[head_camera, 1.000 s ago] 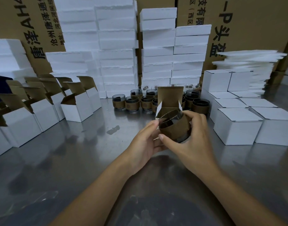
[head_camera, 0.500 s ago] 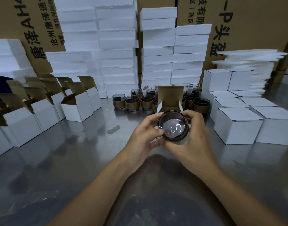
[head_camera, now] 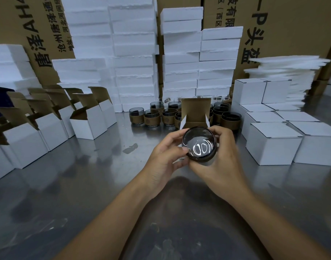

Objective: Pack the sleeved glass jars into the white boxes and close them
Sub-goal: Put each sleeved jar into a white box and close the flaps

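Both hands are sharing one sleeved jar (head_camera: 199,145) right now, holding it up above the steel table (head_camera: 86,184) in the middle of the scene. It's lying on its side, with the thick glass base facing the camera and the mouth pointing away into the open white box (head_camera: 195,109), whose brown flap is standing up just behind it. I can't tell how far in it's sitting.

The left hand (head_camera: 164,160) is pinching the jar's left edge with thumb and curled fingers, and I think it's steadying the box's near wall too. The right hand (head_camera: 223,162) is wrapping round the right side and underneath, fingers curled onto it.

Handling-wise, I'm guessing it's weighing a fair bit for its size, rigid, and liable to chip if it's knocking against anything. The bare base is looking slick and shiny, so the brown sleeve (head_camera: 206,159) is where I'd be gripping for friction. The box is thin card, so it's probably flexing if squeezed.

As for containers, the empty-looking open boxes (head_camera: 89,124) are sitting on the left with flaps up. Their bottoms are hidden, so I can't tell what's inside. The closed boxes (head_camera: 273,145) are sitting on the right, contents hidden. The spare jars (head_camera: 151,119) are waiting at the far middle, some showing something dark inside that's too small to identify.
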A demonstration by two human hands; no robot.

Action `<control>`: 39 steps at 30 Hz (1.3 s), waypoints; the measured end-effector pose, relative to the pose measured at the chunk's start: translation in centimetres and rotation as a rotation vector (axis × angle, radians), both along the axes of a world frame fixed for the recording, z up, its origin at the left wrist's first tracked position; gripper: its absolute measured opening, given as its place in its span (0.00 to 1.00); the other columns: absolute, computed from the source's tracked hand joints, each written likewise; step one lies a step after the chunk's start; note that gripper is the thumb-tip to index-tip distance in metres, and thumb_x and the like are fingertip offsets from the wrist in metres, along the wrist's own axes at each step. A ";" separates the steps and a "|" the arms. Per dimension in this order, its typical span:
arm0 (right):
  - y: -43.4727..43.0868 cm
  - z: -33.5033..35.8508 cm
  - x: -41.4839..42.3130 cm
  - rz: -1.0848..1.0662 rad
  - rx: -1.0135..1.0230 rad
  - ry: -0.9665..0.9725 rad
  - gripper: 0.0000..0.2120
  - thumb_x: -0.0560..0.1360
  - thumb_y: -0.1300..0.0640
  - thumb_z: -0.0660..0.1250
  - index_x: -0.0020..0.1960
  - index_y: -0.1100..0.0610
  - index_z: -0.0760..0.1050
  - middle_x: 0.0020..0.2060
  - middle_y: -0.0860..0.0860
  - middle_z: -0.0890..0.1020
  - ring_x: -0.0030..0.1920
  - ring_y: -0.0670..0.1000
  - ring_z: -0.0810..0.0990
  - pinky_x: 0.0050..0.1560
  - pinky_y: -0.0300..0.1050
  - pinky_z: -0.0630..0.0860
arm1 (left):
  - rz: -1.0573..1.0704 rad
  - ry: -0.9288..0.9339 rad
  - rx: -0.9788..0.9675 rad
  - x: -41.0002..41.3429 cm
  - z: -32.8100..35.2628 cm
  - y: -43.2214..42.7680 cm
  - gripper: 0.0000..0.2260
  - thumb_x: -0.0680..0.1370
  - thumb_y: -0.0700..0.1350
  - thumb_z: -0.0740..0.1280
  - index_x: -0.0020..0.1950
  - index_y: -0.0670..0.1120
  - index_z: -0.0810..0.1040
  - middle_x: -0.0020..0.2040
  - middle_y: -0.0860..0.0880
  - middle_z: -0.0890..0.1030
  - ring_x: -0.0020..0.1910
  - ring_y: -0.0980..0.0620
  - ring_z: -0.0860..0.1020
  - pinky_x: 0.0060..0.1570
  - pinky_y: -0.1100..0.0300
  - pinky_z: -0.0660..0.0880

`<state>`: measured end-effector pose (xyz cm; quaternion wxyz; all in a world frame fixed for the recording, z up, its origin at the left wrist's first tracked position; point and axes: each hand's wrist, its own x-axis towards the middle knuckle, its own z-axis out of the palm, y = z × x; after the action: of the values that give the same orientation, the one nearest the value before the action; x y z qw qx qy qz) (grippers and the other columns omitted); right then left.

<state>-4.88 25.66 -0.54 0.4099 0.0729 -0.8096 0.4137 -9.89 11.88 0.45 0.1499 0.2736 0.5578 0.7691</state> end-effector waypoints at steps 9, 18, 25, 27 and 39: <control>-0.1 0.4 0.0 0.082 -0.175 -0.078 0.32 0.65 0.44 0.74 0.65 0.47 0.68 0.56 0.41 0.77 0.58 0.40 0.75 0.55 0.33 0.71 | -0.010 0.021 -0.078 0.2 0.2 -0.2 0.14 0.75 0.53 0.64 0.61 0.58 0.76 0.57 0.53 0.82 0.55 0.52 0.81 0.54 0.56 0.77; -0.2 1.1 -0.2 0.171 -0.448 -0.130 0.17 0.64 0.37 0.63 0.47 0.45 0.71 0.39 0.37 0.81 0.41 0.34 0.79 0.36 0.27 0.72 | -0.042 0.046 -0.115 0.2 0.1 -0.2 0.16 0.73 0.51 0.65 0.62 0.57 0.77 0.49 0.51 0.82 0.45 0.52 0.80 0.51 0.56 0.74; 0.1 1.1 -0.6 0.223 -0.603 -0.210 0.24 0.63 0.34 0.60 0.50 0.49 0.76 0.45 0.49 0.83 0.47 0.50 0.82 0.37 0.45 0.80 | -0.035 0.060 -0.131 0.2 -0.1 -0.1 0.17 0.72 0.53 0.67 0.60 0.57 0.77 0.49 0.47 0.81 0.44 0.53 0.80 0.50 0.56 0.74; 0.1 1.1 -0.6 0.225 -0.602 -0.212 0.24 0.63 0.34 0.60 0.50 0.49 0.76 0.46 0.50 0.83 0.48 0.51 0.82 0.41 0.48 0.81 | -0.030 0.059 -0.135 0.2 -0.2 0.0 0.17 0.72 0.53 0.67 0.60 0.57 0.77 0.49 0.47 0.81 0.44 0.53 0.80 0.50 0.56 0.74; 0.0 1.2 0.1 0.171 -0.383 -0.012 0.22 0.62 0.43 0.76 0.50 0.43 0.69 0.43 0.32 0.78 0.46 0.39 0.79 0.44 0.32 0.74 | 0.002 0.033 -0.117 -0.1 0.1 -0.2 0.17 0.81 0.40 0.55 0.68 0.51 0.73 0.60 0.50 0.80 0.57 0.51 0.79 0.62 0.51 0.71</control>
<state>-4.82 25.69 0.66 0.3747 0.0599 -0.7096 0.5938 -10.00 11.71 0.60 0.1558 0.2765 0.6045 0.7307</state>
